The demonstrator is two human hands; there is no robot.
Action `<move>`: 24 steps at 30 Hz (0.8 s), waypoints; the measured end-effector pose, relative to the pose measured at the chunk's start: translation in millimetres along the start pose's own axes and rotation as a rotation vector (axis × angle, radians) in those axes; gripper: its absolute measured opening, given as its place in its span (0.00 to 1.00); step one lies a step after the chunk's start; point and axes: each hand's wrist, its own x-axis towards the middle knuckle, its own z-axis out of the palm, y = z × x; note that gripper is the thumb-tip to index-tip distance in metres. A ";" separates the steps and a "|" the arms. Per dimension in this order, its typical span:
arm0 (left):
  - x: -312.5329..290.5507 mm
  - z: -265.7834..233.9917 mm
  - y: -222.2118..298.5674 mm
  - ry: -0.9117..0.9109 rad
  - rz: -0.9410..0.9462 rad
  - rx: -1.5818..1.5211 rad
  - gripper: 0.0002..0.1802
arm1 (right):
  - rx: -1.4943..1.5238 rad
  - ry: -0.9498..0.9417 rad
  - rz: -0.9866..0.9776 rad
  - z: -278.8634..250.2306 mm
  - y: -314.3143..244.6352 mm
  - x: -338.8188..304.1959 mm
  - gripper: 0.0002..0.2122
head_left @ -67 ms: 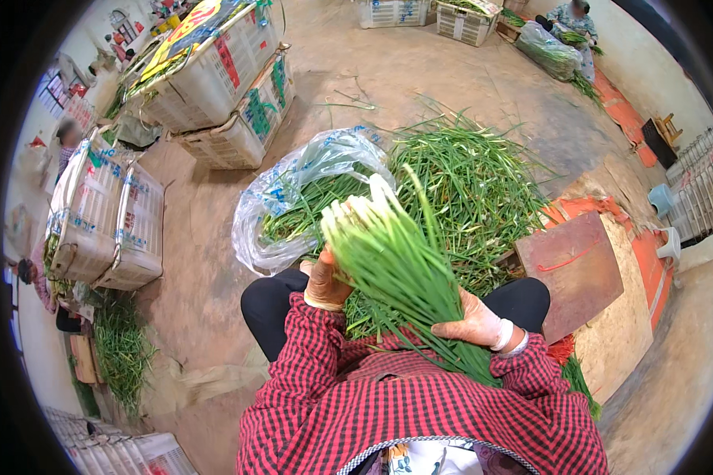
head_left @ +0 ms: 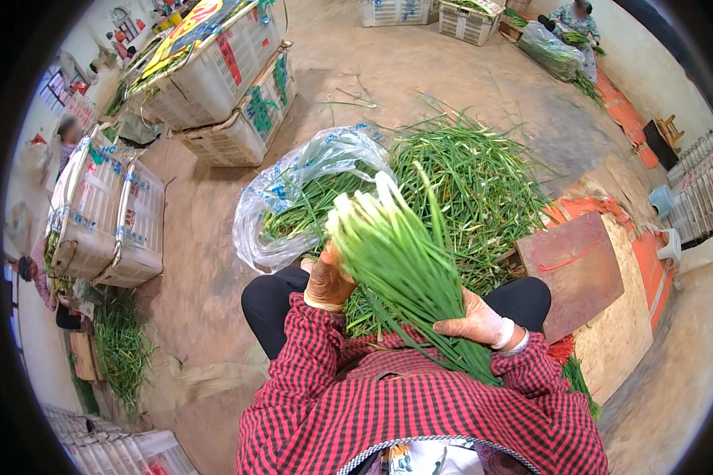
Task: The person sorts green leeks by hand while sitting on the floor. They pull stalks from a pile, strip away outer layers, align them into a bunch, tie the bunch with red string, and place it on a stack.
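A thick bunch of garlic chives (head_left: 408,265) lies slantwise between my hands, its white stem ends up and to the left, its green leaves running down toward my lap. My left hand (head_left: 329,279) is curled against the bunch's left side below the white ends; its fingertips are hidden behind the stems. Lower down, my right hand (head_left: 478,323) grips the leafy part, thumb across the front. Both hands seem to wear thin gloves. Just beyond the bunch, a big loose pile of chives (head_left: 475,182) lies on the floor. Left of it, a clear plastic bag (head_left: 253,207) holds more chives.
Stacked white crates (head_left: 214,87) stand at the far left, more crates (head_left: 107,214) nearer. To my right, a reddish-brown board (head_left: 572,273) rests beside the pile. At the far right, a person (head_left: 574,20) sits by a stuffed plastic bag (head_left: 550,51). Other people are at the left edge.
The white end of the bunch has shifted slightly right and its stems sit a little differently. Both hands stay almost in place, still on the bunch.
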 end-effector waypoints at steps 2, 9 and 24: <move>-1.9 -3.4 -0.1 -0.016 -0.019 -0.033 0.59 | -0.026 -0.024 0.046 1.8 -1.2 0.0 0.40; 13.9 13.7 26.5 -0.021 -0.119 -0.010 0.51 | -0.311 -0.228 0.143 14.6 -13.3 0.8 0.36; 20.6 40.7 21.0 -0.060 -0.033 -0.085 0.64 | -0.225 -0.115 0.126 38.1 -12.4 7.2 0.35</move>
